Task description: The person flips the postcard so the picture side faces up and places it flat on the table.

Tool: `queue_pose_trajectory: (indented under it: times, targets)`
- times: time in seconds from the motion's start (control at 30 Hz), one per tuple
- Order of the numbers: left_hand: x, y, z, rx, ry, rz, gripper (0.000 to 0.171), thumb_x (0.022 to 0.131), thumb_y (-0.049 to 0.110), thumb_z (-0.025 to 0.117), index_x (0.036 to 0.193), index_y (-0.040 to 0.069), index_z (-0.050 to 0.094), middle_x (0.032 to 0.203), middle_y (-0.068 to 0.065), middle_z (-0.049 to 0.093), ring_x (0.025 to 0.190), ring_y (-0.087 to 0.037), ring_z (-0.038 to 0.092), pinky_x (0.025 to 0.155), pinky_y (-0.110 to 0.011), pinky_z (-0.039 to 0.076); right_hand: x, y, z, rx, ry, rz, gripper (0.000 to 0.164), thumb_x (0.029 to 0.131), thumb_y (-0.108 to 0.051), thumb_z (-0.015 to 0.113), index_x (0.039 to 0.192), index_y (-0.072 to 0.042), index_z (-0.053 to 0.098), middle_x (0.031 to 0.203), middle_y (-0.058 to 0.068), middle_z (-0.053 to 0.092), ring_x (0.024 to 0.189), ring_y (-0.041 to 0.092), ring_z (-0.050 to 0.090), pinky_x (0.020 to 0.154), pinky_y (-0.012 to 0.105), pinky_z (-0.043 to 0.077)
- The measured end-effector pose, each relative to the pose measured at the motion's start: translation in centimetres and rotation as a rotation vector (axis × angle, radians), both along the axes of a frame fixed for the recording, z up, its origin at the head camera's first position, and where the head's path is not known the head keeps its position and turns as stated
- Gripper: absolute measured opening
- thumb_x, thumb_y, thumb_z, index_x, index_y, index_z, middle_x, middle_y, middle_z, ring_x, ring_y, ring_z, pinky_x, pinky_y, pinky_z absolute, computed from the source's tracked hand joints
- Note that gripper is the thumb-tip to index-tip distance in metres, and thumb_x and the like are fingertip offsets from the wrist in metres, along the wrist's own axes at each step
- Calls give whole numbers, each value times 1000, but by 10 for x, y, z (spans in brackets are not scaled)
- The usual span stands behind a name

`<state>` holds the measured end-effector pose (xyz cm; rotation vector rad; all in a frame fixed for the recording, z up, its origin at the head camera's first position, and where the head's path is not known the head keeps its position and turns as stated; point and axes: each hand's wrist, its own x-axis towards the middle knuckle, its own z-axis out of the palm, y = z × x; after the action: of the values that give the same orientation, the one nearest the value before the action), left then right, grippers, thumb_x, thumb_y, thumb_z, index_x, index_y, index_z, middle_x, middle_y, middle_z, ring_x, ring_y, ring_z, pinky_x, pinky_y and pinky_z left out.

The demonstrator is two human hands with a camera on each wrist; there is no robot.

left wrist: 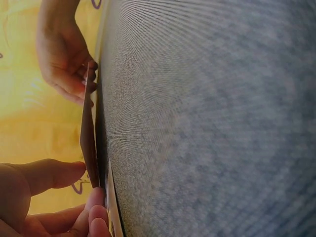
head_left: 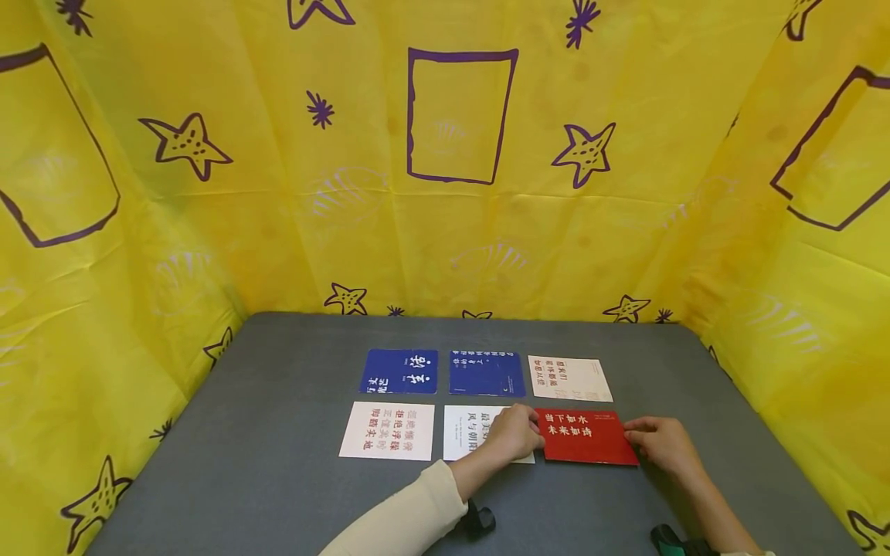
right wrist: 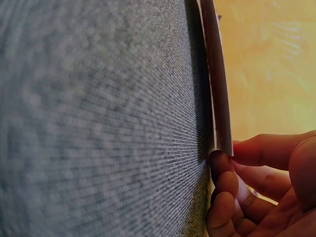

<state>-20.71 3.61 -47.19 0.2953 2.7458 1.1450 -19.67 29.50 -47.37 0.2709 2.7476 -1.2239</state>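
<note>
A red card (head_left: 589,439) with white lettering is held level, close over the grey table, at the right end of the near row. My left hand (head_left: 513,434) pinches its left edge between thumb and fingers, and my right hand (head_left: 664,444) pinches its right edge. In the left wrist view the card (left wrist: 89,133) shows edge-on between both hands. The right wrist view has thumb and fingertips (right wrist: 224,182) at the end of the card (right wrist: 220,89). Under my left hand lies a white card (head_left: 462,432), partly covered by the hand.
Behind the red card lies a cream card (head_left: 570,378). Two blue cards (head_left: 399,372) sit further left in the far row. A pale card with red lettering (head_left: 387,431) is at the near left. Yellow patterned cloth (head_left: 459,232) surrounds the grey table (head_left: 278,463).
</note>
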Motion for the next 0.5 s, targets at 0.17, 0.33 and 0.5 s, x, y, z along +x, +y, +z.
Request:
queue_pose_trajectory:
  times: [0.17,0.33,0.5]
  targets:
    - [0,1,0,-11,-16,-1,35,75,11,79,107,1,71,72,3,69,65,-6,56,62,-20,40,1,-1,1,9,-7,0,26,85,-8,65,102,11,68,66,-2,60,60,15,52,52,27,44]
    - [2,0,3,3,-9,-4,32,75,13,77,105,1,72,73,2,70,65,-7,57,61,-20,41,1,4,3,-2,-10,10,25,85,-9,65,100,11,69,67,-1,64,59,14,53,53,27,45]
    - [2,-12,13,65,-4,-27,27,79,16,73,102,3,74,80,-2,72,69,-8,61,60,-21,43,-2,10,11,40,10,40,26,90,-13,61,99,10,69,71,2,67,61,14,55,55,27,45]
